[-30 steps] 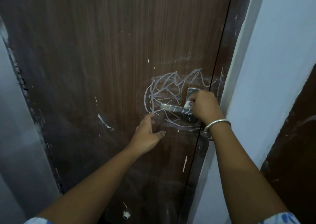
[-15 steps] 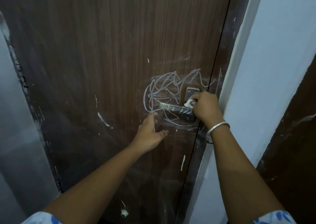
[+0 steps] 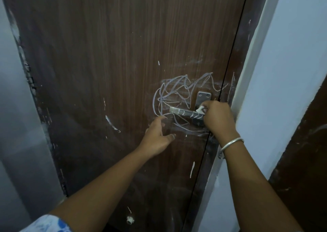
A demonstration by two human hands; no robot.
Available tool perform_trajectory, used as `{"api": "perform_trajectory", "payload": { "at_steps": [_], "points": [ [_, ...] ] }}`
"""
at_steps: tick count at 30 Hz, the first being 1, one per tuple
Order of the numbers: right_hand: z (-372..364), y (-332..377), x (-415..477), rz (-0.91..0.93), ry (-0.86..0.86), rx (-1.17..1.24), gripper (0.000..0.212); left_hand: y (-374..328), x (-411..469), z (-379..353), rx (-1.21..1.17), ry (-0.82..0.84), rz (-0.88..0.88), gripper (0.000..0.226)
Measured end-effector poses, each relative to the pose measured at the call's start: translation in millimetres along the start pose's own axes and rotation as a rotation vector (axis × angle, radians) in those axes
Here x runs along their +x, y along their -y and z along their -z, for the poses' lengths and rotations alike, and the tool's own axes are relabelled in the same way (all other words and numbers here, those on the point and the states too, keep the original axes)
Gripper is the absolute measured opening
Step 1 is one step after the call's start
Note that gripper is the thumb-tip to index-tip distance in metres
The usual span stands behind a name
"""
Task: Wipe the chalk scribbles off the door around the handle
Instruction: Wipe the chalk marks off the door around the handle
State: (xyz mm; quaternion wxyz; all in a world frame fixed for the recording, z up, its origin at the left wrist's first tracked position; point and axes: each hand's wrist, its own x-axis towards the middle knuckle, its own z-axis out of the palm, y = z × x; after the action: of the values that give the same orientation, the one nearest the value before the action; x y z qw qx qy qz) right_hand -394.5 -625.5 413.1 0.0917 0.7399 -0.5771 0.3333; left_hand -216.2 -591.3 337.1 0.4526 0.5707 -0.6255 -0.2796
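White chalk scribbles [image 3: 174,93] loop over the brown wooden door [image 3: 115,63] above, left of and below the metal lever handle [image 3: 184,112]. My right hand [image 3: 218,118] is closed on a small white cloth [image 3: 200,110], pressing it against the handle's base at the metal plate [image 3: 203,97]. My left hand [image 3: 156,136] rests flat on the door just below the handle's free end, fingers spread and empty. Chalk streaks also cross the handle itself.
The dark door frame [image 3: 235,72] and a pale wall edge [image 3: 261,72] stand right of the handle. A grey wall [image 3: 16,125] lies left. Scattered white marks [image 3: 112,123] dot the door lower down. A silver bangle [image 3: 230,144] sits on my right wrist.
My right hand with the cloth stays at the handle base, shifting only slightly. My left hand holds its place on the door. The scribbles look unchanged.
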Motion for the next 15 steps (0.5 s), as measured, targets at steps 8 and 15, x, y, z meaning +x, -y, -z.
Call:
{"api": "perform_trajectory", "payload": {
  "at_steps": [8,15],
  "points": [
    [-5.4,20.0,-3.9,0.099,-0.053,-0.106,0.021,-6.0,7.2,0.0,-0.04,0.013,0.013,0.07],
    [-20.3,54.3,7.1,0.218,0.015,-0.211,0.016,-17.5,12.4,2.0,-0.03,-0.015,0.001,0.073]
  ]
}}
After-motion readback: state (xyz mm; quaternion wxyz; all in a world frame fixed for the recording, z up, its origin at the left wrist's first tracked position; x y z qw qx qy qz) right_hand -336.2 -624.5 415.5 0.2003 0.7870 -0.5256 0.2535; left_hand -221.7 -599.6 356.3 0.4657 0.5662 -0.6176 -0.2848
